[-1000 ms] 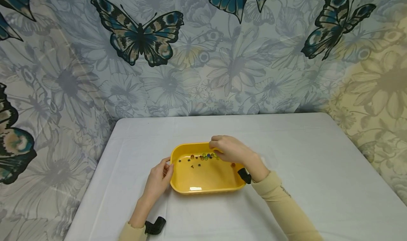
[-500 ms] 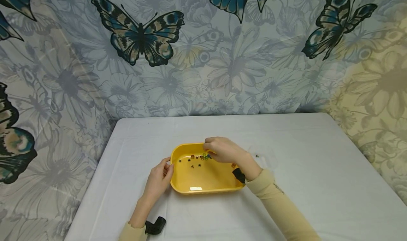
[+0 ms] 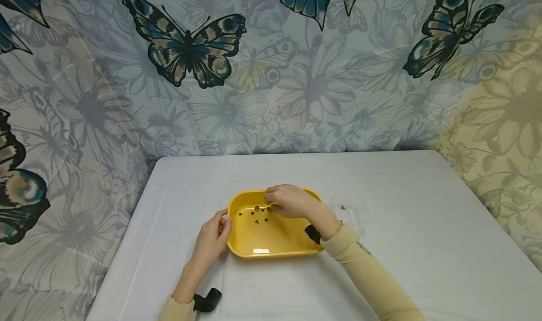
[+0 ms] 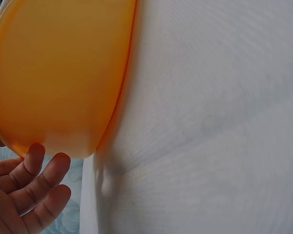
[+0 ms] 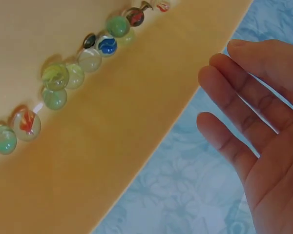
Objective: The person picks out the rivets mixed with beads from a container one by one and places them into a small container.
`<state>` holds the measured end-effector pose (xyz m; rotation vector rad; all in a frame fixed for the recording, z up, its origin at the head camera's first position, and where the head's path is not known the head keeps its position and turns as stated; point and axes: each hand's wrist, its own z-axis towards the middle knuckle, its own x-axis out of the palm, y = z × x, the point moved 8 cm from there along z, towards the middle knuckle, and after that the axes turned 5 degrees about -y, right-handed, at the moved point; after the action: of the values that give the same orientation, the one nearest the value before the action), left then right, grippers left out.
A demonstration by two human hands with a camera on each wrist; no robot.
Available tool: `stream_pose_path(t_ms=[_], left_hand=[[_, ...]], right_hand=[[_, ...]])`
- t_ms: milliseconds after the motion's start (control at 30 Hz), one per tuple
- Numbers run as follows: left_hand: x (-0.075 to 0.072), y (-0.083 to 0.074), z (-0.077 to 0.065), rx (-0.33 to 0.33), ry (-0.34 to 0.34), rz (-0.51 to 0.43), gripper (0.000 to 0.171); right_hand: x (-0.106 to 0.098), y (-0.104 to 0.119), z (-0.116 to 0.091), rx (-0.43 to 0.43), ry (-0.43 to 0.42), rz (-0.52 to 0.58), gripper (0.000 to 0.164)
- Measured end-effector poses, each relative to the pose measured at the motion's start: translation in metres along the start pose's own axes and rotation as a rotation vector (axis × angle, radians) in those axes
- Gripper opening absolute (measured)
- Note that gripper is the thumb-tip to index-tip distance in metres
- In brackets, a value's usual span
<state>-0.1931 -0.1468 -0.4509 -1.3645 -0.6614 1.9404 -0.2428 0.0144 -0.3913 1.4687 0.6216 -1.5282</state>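
A yellow tray (image 3: 279, 238) lies on the table. My left hand (image 3: 211, 234) holds its left rim, while the other fingers curl loosely in the left wrist view (image 4: 36, 183). Over the tray's far side reaches my right hand (image 3: 292, 202), partly covering the row of glass marbles. The right wrist view shows clear marbles with coloured swirls, such as a blue one (image 5: 107, 45) and a red one (image 5: 27, 124). Small dark pieces (image 5: 89, 40) lie among them. The right fingers (image 5: 224, 92) are relaxed, with nothing seen between them.
The table (image 3: 415, 245) has a white cover. Right of the tray stands a faint transparent round container (image 3: 359, 213), with a small dark piece (image 3: 343, 207) at its left. A butterfly-patterned cloth (image 3: 262, 90) hangs behind and beside the table.
My right hand has moved left along the tray's far side, covering more marbles. The small dark piece at the right has come out from behind the right arm. The left hand and tray stay put.
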Motion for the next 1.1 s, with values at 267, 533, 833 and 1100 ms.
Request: stream_pose_path(t_ms=[267,533,833,1100], left_hand=[[0.001,0.0,-0.001,-0.006,0.002,0.002,0.028],[0.001,0.002,0.0,-0.002,-0.001,-0.003,0.027],[0.001,0.002,0.0,0.003,-0.002,-0.002,0.027],[0.001,0.002,0.0,-0.004,-0.001,-0.003,0.027]], right_hand=[[0.007,0.003,0.004,-0.015,0.011,-0.009,0.009],[0.016,0.002,0.007,-0.026,0.032,0.004,0.012],[0.021,0.002,0.009,-0.022,0.041,0.019,0.013],[0.028,0.005,0.012,-0.045,0.049,0.024,0.012]])
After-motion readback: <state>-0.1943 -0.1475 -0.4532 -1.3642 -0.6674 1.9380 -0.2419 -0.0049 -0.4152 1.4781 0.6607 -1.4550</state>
